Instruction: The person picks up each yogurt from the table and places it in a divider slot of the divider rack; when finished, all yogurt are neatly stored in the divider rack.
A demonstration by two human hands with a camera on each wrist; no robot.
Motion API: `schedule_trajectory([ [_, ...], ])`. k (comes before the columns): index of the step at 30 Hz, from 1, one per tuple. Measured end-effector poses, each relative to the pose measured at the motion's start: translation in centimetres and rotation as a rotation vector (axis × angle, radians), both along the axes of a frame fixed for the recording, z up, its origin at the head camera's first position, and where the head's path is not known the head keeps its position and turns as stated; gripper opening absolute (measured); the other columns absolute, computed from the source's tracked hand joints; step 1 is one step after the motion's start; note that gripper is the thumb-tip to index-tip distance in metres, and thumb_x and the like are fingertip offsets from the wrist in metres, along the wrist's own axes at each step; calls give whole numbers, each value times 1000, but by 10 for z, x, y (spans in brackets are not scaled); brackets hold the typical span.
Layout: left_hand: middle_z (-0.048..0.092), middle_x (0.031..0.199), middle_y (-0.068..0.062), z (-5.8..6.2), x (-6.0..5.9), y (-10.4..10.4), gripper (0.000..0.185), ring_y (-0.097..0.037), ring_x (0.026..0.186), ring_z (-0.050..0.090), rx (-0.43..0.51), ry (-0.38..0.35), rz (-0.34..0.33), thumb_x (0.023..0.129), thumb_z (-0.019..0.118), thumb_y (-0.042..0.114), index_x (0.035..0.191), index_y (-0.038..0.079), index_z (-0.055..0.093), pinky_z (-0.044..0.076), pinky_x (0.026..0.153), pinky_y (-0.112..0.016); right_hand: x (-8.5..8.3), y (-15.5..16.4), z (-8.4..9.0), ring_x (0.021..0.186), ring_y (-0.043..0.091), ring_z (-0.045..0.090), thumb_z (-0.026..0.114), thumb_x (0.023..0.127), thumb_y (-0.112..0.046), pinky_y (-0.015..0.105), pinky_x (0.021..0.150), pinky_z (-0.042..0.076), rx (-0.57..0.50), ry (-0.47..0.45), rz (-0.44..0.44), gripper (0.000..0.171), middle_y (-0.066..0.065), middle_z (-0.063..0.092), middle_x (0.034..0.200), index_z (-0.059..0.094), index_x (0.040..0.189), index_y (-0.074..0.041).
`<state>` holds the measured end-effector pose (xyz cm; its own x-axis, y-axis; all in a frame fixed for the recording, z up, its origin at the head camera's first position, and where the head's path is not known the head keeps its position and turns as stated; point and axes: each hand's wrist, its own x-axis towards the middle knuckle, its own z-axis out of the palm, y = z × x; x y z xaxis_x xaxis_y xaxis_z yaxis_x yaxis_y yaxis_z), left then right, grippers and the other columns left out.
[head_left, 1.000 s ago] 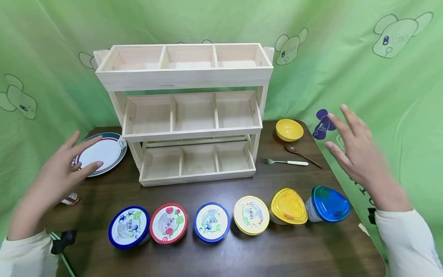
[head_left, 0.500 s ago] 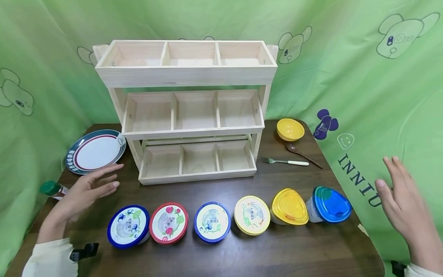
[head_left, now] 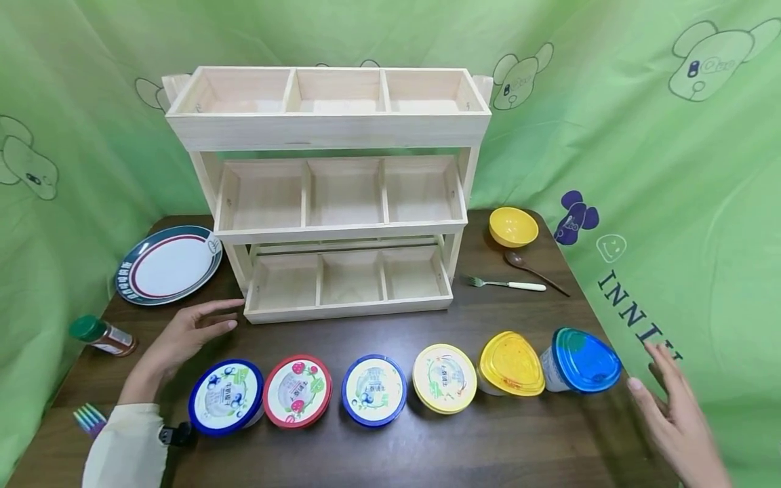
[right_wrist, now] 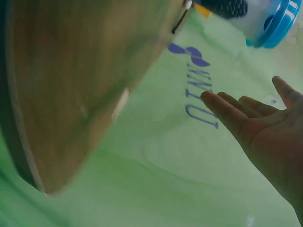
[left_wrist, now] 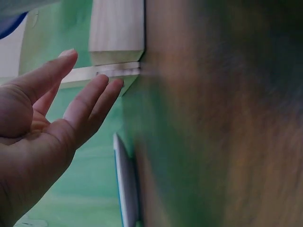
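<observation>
My left hand [head_left: 189,335] reaches over the table with extended fingers, its fingertips at the lower left corner of the wooden three-tier shelf [head_left: 348,313]; nothing is in it. Just in front of that hand stands a tub with a blue-rimmed lid [head_left: 226,398], beside a red-lidded tub [head_left: 297,392]. At the right table edge my right hand [head_left: 677,413] has its fingers loosely straight and holds nothing. Nearest to it is a tub with a blue rounded-triangle lid [head_left: 587,360]. In the right wrist view the same blue-lidded tub [right_wrist: 272,21] shows beyond the fingers.
Along the row also stand another blue-rimmed tub [head_left: 374,391], a pale yellow-lidded tub [head_left: 444,379] and a yellow-lidded tub [head_left: 511,364]. At left are a plate [head_left: 171,266], a green-capped jar [head_left: 104,335] and a colourful fork [head_left: 90,419]; at right a yellow bowl [head_left: 513,228], brown spoon [head_left: 537,273] and fork [head_left: 506,284].
My left hand has come down and right, from over the plate to the shelf's lower corner. My right hand has lowered toward the front right table edge. The tubs stay in place.
</observation>
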<state>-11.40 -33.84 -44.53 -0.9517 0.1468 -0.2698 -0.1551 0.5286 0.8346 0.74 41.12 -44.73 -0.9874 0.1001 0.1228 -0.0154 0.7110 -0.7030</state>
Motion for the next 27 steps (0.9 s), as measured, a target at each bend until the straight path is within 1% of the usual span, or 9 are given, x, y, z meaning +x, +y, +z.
schedule_trajectory([
  [2, 42, 164, -32, -4, -1, 1, 57, -58, 151, 34, 12, -4, 14, 110, 68, 26, 159, 2, 51, 34, 112, -79, 3, -3, -6, 148, -6, 19, 48, 116, -11, 2, 102, 22, -37, -18, 5, 70, 0, -5, 181, 15, 176, -26],
  [4, 39, 166, -31, -7, -1, 1, 59, -58, 151, 33, 21, -15, 30, 110, 68, 29, 160, 2, 50, 33, 113, -79, 5, -6, -10, 143, -11, 27, 48, 116, -9, 3, 102, 28, -66, -19, 15, 68, -5, -1, 181, 19, 175, -25],
  [8, 36, 168, -30, -12, -5, 2, 64, -58, 153, 30, 36, -38, 54, 109, 69, 35, 160, 2, 49, 30, 113, -81, 6, -10, -15, 135, -17, 40, 49, 115, -4, 3, 93, 40, -131, -11, 31, 65, -9, 8, 180, 28, 174, -23],
  [12, 37, 168, -30, -17, -7, 3, 64, -58, 154, 28, 40, -57, 65, 109, 69, 38, 159, 3, 51, 26, 113, -84, 5, -16, -19, 127, -21, 46, 52, 113, 2, 4, 94, 42, -303, -4, 35, 64, -8, 14, 180, 34, 172, -16],
  [15, 37, 168, -30, -21, -8, 4, 62, -57, 154, 28, 42, -55, 62, 109, 69, 35, 159, 3, 52, 26, 113, -84, 3, -20, -21, 126, -19, 50, 55, 110, 7, 5, 95, 43, -421, 22, 34, 64, -5, 18, 180, 38, 169, -11],
  [16, 38, 167, -31, -22, -9, 4, 61, -58, 154, 28, 40, -51, 59, 109, 69, 34, 158, 2, 52, 26, 113, -84, 2, -21, -21, 127, -19, 50, 56, 109, 8, 5, 96, 43, -432, 33, 35, 64, -5, 20, 180, 40, 168, -9],
  [20, 43, 164, -32, -25, -10, 7, 57, -57, 153, 31, 33, -30, 45, 110, 68, 31, 156, 1, 55, 28, 112, -83, -1, -27, -22, 133, -15, 48, 58, 107, 11, 5, 100, 41, -384, 76, 39, 61, -5, 25, 178, 45, 164, -5],
  [23, 48, 159, -32, -25, -11, 10, 52, -55, 151, 35, 34, -20, 48, 110, 68, 29, 152, -1, 59, 29, 113, -82, -2, -31, -24, 134, -14, 49, 58, 106, 12, 6, 100, 42, -431, 84, 51, 58, -3, 27, 178, 47, 162, -3],
  [27, 52, 156, -31, -25, -11, 12, 48, -52, 147, 40, 35, -16, 61, 111, 67, 29, 147, -2, 62, 33, 113, -79, -2, -34, -28, 132, -13, 52, 56, 106, 15, 8, 100, 44, -549, 112, 70, 53, 3, 28, 178, 50, 157, 1],
])
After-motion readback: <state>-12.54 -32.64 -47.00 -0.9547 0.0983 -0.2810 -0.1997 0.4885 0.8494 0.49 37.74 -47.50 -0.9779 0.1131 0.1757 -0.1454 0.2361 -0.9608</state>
